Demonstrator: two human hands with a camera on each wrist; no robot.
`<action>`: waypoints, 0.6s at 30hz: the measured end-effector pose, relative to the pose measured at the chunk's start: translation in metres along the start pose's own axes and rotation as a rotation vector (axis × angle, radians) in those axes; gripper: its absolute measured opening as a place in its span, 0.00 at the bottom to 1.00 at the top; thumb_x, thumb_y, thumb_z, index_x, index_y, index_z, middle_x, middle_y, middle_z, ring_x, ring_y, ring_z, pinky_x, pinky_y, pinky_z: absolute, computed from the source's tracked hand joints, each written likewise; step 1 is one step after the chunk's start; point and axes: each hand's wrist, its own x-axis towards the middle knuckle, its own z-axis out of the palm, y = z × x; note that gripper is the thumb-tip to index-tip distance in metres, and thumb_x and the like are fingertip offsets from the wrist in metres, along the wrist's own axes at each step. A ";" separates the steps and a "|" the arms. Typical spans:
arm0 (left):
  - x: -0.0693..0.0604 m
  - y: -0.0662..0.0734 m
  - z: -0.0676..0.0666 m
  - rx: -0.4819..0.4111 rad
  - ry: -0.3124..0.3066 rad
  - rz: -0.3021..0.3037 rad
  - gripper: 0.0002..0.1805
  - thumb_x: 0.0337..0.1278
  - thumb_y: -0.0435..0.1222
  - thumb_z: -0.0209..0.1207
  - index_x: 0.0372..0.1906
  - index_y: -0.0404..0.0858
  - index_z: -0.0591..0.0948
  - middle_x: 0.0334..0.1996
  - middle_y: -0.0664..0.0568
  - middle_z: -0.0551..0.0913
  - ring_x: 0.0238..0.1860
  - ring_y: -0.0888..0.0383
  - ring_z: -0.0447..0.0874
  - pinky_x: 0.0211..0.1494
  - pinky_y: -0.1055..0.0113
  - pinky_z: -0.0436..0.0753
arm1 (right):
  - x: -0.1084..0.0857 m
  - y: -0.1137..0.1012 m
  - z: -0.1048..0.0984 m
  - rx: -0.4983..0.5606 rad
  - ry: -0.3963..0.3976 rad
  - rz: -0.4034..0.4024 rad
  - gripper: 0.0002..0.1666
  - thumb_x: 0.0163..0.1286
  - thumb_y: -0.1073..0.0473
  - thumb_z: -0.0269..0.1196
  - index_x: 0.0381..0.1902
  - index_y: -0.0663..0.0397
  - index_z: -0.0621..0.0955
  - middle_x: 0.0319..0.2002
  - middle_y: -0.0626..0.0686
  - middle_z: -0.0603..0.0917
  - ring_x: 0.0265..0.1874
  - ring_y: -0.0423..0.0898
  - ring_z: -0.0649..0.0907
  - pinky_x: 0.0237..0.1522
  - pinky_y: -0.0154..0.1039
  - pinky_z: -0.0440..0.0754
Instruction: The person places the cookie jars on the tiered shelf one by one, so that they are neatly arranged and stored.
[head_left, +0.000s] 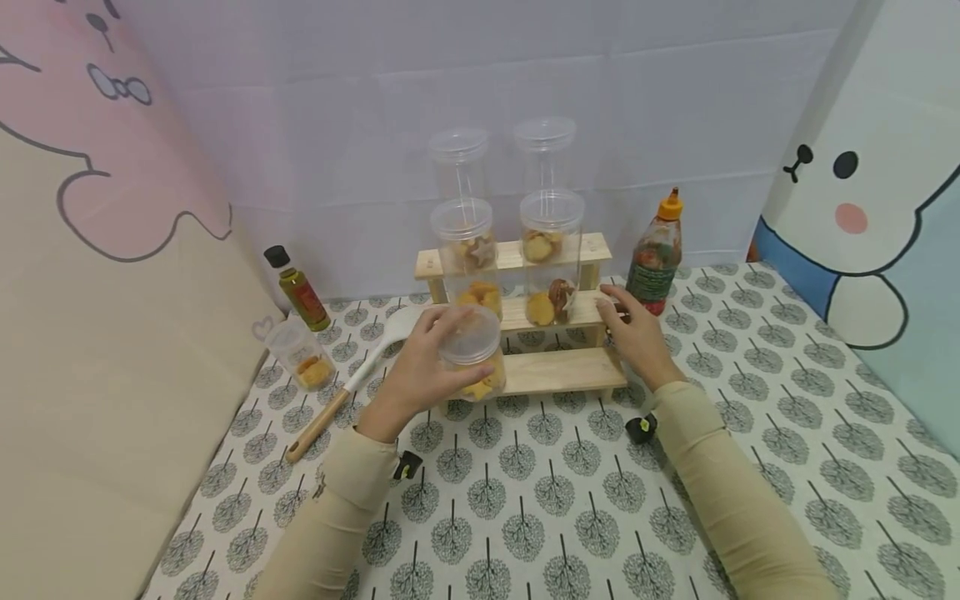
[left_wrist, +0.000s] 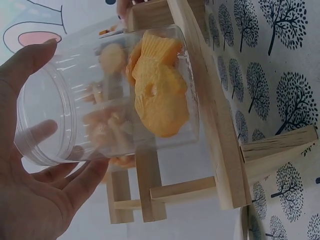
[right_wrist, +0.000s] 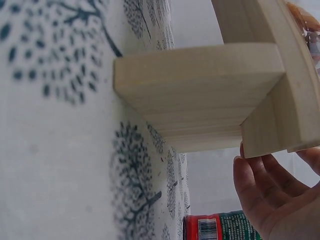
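Observation:
My left hand [head_left: 427, 362] grips a clear lidded plastic jar [left_wrist: 107, 147] near its lid, thumb on one side and fingers on the other. Yellow-orange fish-shaped biscuits [left_wrist: 160, 90] lie in its bottom. The jar is at the left end of the lowest step of a wooden tiered rack [head_left: 562, 371]; whether its base touches the wood I cannot tell. At the rack's right end, my right hand [head_left: 636, 333] holds the end of the middle step, its fingers curled at the wooden support [right_wrist: 262, 132]. Taller clear jars [head_left: 551, 221] with biscuits stand behind on the upper steps.
Left of the rack lie a white spatula with a wooden handle [head_left: 322, 425], a small clear jar of snacks [head_left: 303, 354] and an oil bottle [head_left: 302, 296]. A red sauce bottle [head_left: 654, 267] stands just beyond my right hand. A tree-patterned cloth [head_left: 525, 508] covers the table.

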 end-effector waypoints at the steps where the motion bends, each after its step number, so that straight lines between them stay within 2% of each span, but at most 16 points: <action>1: 0.000 0.000 0.001 0.007 0.003 -0.003 0.48 0.38 0.55 0.78 0.70 0.61 0.70 0.64 0.50 0.68 0.56 0.46 0.77 0.54 0.48 0.83 | 0.000 0.000 0.000 0.000 -0.001 0.000 0.37 0.74 0.29 0.47 0.75 0.36 0.67 0.60 0.64 0.77 0.52 0.61 0.79 0.49 0.60 0.79; 10: -0.001 0.001 0.007 0.041 -0.016 -0.071 0.47 0.38 0.62 0.74 0.70 0.63 0.70 0.65 0.51 0.67 0.57 0.44 0.76 0.54 0.42 0.82 | 0.000 -0.001 0.001 -0.004 -0.004 0.013 0.37 0.74 0.30 0.47 0.75 0.35 0.66 0.60 0.65 0.76 0.54 0.62 0.78 0.51 0.62 0.78; 18: 0.000 0.001 0.012 0.048 -0.030 -0.065 0.48 0.41 0.61 0.73 0.72 0.65 0.67 0.67 0.48 0.65 0.58 0.43 0.75 0.53 0.42 0.83 | 0.000 -0.001 0.000 -0.003 0.002 0.020 0.37 0.74 0.30 0.46 0.75 0.36 0.66 0.61 0.65 0.76 0.54 0.62 0.79 0.53 0.63 0.77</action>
